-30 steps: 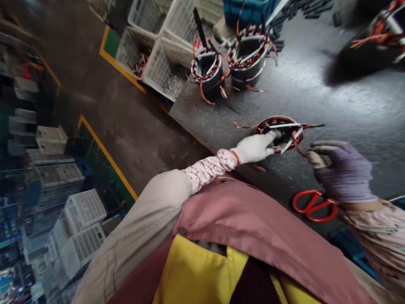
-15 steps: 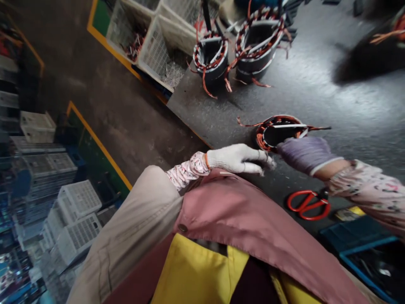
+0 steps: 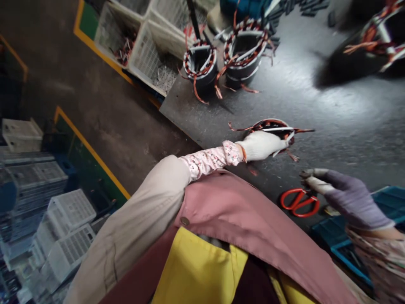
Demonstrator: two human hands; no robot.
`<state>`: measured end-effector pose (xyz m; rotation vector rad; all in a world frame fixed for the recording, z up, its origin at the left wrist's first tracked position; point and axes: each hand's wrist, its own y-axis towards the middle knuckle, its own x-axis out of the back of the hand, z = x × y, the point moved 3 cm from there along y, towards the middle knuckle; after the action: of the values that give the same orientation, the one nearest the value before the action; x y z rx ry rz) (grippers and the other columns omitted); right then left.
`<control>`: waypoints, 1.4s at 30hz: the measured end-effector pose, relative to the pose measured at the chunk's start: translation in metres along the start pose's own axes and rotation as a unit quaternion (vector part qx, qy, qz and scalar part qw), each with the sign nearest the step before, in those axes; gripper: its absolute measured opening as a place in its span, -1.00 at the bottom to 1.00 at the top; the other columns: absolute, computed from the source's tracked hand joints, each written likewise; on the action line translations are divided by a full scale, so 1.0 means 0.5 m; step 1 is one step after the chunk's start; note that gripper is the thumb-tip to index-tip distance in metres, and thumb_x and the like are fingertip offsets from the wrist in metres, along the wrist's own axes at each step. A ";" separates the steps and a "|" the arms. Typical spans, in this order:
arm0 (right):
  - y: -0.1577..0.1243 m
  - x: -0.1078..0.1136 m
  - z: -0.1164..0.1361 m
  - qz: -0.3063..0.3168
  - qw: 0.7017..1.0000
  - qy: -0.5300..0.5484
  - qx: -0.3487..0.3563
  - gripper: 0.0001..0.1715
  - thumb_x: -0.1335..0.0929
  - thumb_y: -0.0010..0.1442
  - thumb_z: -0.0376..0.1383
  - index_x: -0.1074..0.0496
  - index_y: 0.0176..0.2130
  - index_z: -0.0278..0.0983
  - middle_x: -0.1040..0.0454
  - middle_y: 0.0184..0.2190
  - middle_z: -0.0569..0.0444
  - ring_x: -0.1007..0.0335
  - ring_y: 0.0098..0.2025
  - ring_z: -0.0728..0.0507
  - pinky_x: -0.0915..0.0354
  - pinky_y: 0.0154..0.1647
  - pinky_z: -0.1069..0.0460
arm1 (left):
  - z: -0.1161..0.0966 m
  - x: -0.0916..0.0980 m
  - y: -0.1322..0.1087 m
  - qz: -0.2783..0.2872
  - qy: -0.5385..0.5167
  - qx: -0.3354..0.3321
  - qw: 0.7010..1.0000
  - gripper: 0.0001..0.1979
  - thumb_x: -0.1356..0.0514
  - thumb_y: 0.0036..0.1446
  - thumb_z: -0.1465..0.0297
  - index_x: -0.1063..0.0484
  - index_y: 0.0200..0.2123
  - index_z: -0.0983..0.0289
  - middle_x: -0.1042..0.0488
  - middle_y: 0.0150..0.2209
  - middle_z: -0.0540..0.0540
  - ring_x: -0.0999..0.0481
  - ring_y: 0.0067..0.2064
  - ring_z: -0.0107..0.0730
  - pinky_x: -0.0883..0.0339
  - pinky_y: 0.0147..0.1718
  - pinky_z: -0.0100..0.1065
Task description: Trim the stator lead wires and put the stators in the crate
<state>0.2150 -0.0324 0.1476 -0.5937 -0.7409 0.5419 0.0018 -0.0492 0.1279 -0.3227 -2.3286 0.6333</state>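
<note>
A motor stator (image 3: 274, 124) with copper windings, white ties and loose wire ends stands on the dark tabletop. My left hand (image 3: 262, 145), in a white knitted glove, is closed over its near rim and hides much of the ring. To the right, my right hand (image 3: 344, 192) wears a purple-and-white glove with darkened fingertips. Its thumb and fingers come together; anything between them is too small to make out. Just below those fingertips lie red-handled scissors (image 3: 299, 203), their blades partly hidden by the hand.
Two more stators, one smaller (image 3: 202, 78) and one larger (image 3: 245, 69), stand farther back. Another wound part (image 3: 379, 42) sits at right. White crates (image 3: 155, 59) adjoin the table's left edge. A blue tray (image 3: 335, 236) lies at lower right; dark short tubes (image 3: 311, 6) are scattered behind.
My right hand has left the stator and moved right and down, above the scissors. My left hand has moved right onto the stator and closed on its rim. The view has shifted slightly.
</note>
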 end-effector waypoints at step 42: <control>0.078 -0.043 -0.145 -0.083 0.987 -0.024 0.136 -0.45 -0.27 -0.11 0.05 -0.52 -0.22 -0.19 -0.56 -0.20 -0.04 -0.49 -0.10 -0.28 -0.39 -0.01 -0.19 | 0.080 0.093 -0.159 0.036 0.275 -0.174 0.945 -0.63 -0.02 0.21 0.47 -0.42 0.04 0.15 -0.47 0.04 0.09 -0.52 -0.06 -0.32 -0.40 -0.10 -0.31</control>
<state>0.2464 -0.0404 0.0687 -0.2636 -0.7393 0.4928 -0.0638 -0.1125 0.1699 -0.6573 -1.8763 0.1257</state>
